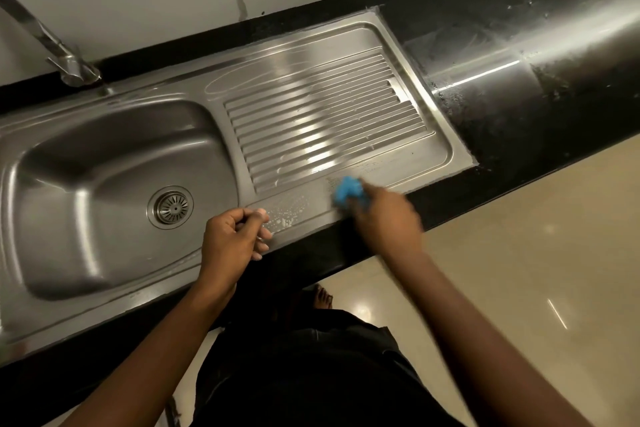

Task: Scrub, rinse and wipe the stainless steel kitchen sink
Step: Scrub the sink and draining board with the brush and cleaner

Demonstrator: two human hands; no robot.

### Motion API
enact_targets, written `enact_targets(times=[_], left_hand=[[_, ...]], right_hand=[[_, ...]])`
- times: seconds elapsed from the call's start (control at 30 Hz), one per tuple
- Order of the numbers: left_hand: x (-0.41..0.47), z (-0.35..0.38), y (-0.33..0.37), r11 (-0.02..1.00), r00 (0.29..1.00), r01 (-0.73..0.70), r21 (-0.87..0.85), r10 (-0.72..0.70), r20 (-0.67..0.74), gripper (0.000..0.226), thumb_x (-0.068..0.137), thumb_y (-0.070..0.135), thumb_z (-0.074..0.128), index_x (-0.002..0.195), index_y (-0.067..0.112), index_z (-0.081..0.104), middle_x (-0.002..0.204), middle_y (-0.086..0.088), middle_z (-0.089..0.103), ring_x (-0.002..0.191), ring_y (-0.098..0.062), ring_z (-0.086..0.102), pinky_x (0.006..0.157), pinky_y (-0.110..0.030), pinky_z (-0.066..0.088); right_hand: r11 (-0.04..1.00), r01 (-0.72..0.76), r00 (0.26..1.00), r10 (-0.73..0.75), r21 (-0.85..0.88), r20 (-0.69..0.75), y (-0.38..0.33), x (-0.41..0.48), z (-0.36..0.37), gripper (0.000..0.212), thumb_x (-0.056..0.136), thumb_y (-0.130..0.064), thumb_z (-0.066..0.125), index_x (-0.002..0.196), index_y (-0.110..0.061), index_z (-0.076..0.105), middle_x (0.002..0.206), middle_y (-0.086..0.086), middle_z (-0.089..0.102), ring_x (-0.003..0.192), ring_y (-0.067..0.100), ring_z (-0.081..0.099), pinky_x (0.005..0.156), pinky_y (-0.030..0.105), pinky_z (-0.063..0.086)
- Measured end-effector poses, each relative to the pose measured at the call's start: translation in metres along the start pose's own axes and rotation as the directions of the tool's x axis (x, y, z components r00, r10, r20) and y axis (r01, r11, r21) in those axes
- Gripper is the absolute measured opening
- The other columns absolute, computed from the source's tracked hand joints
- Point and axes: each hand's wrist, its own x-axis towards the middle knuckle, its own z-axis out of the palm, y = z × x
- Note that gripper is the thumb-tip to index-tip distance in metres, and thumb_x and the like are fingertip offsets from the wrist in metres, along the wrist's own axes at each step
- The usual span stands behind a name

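Mid-scrub check-in. The sink (pixel 194 94) is set into the black countertop (pixel 519 87), and its long axis runs across my view, left end nearer me and right end angling off toward the wall. The bowl is on the left and the drainboard points right.

At far left the tap (pixel 71 64) sits on the back rim, and I see no water coming from it. The bowl (pixel 86 156) and drain (pixel 170 207) look plain grey with no foam I can spot, so I reckon they haven't been scrubbed yet.

My left hand (pixel 232 239) hovers at the front rim between bowl and drainboard, fingers loosely curled and holding nothing that I can see. Just right of it there's a patch of suds (pixel 284 215) on the flat front strip.

The drainboard ribs (pixel 322 128) run along the sink's length, with a few wet streaks.

My right hand (pixel 384 218), blurry, grips the blue scrubber (pixel 348 191) and presses it onto the front strip near the right end.

So I'd say the drainboard scrub is partway through. The bowl, rinse and wipe are all left.
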Motion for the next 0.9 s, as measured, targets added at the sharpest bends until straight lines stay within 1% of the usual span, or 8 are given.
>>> enact_targets(times=[0.1,0.17,0.33,0.43,0.5,0.63,0.8,0.9], left_hand=[[0.002,0.008,0.002,1.0,1.0,-0.001,0.002,0.001,0.009,0.016,0.102,0.023,0.066,0.096,0.012,0.077,0.075,-0.01,0.074,0.062,-0.02,0.065,0.057,-0.032,0.053],[0.002,0.011,0.005,1.0,1.0,-0.01,0.001,0.01,0.016,0.017,0.102,0.024,0.066,0.097,0.012,0.077,0.075,-0.01,0.075,0.062,-0.019,0.065,0.057,-0.031,0.053],[-0.004,0.013,0.003,1.0,0.999,-0.016,0.018,0.015,0.048,0.018,0.103,0.024,0.065,0.097,0.011,0.076,0.077,-0.011,0.075,0.063,-0.021,0.066,0.058,-0.032,0.054],[-0.007,0.014,0.0,1.0,0.998,-0.012,0.013,0.011,0.056,0.019,0.103,0.024,0.065,0.096,0.01,0.076,0.078,-0.012,0.075,0.064,-0.021,0.065,0.058,-0.031,0.054],[-0.007,0.016,0.0,1.0,0.998,-0.016,0.014,0.015,0.058,0.019,0.103,0.024,0.065,0.096,0.009,0.075,0.078,-0.013,0.075,0.063,-0.021,0.065,0.058,-0.031,0.054],[-0.008,0.027,0.001,1.0,0.996,-0.023,0.015,0.021,0.083,0.018,0.102,0.024,0.066,0.095,0.01,0.076,0.075,-0.01,0.075,0.063,-0.02,0.066,0.058,-0.031,0.054],[-0.006,0.041,0.007,0.999,0.994,-0.035,0.017,0.033,0.107,0.018,0.102,0.024,0.066,0.095,0.011,0.076,0.075,-0.01,0.075,0.063,-0.021,0.067,0.058,-0.033,0.055],[-0.006,0.044,0.01,0.999,0.993,-0.031,0.016,0.029,0.113,0.017,0.102,0.024,0.066,0.096,0.011,0.076,0.076,-0.011,0.075,0.063,-0.022,0.066,0.059,-0.034,0.055]], right_hand=[[0.975,0.212,0.974,-0.205,-0.073,0.096,-0.046,-0.034,0.047,0.054,0.107,-0.044,0.052,0.158,-0.039,0.038,0.124,0.006,0.071,0.106,0.026,0.07,0.088,0.041,0.058],[0.961,0.249,0.967,-0.242,-0.119,0.073,-0.04,-0.035,0.049,0.056,0.107,-0.048,0.051,0.159,-0.043,0.032,0.122,0.007,0.071,0.101,0.026,0.07,0.086,0.042,0.059],[0.996,0.04,0.989,-0.05,-0.076,-0.139,0.047,0.011,-0.017,0.052,0.105,-0.046,0.053,0.156,-0.042,0.042,0.101,0.0,0.067,0.083,0.019,0.065,0.076,0.033,0.052],[0.989,-0.115,0.934,0.075,-0.097,-0.349,0.097,0.045,-0.064,0.046,0.104,-0.043,0.055,0.148,-0.032,0.055,0.105,0.015,0.072,0.093,0.036,0.071,0.078,0.039,0.053],[0.986,-0.162,0.908,0.137,-0.029,-0.396,0.109,0.057,-0.081,0.048,0.103,-0.046,0.056,0.147,-0.027,0.056,0.114,0.016,0.073,0.1,0.036,0.071,0.085,0.046,0.059],[0.985,-0.162,0.908,0.175,0.066,-0.381,0.085,0.044,-0.057,0.044,0.103,-0.042,0.058,0.144,-0.028,0.059,0.115,0.015,0.072,0.103,0.035,0.071,0.086,0.041,0.057],[0.993,0.105,0.988,-0.11,-0.05,-0.108,0.024,-0.007,0.015,0.056,0.106,-0.047,0.049,0.16,-0.043,0.032,0.113,0.009,0.071,0.093,0.026,0.071,0.085,0.048,0.061],[0.988,0.135,0.978,-0.144,-0.07,-0.15,0.037,-0.001,0.007,0.055,0.106,-0.052,0.046,0.158,-0.045,0.032,0.102,0.008,0.071,0.081,0.024,0.069,0.077,0.047,0.062]])
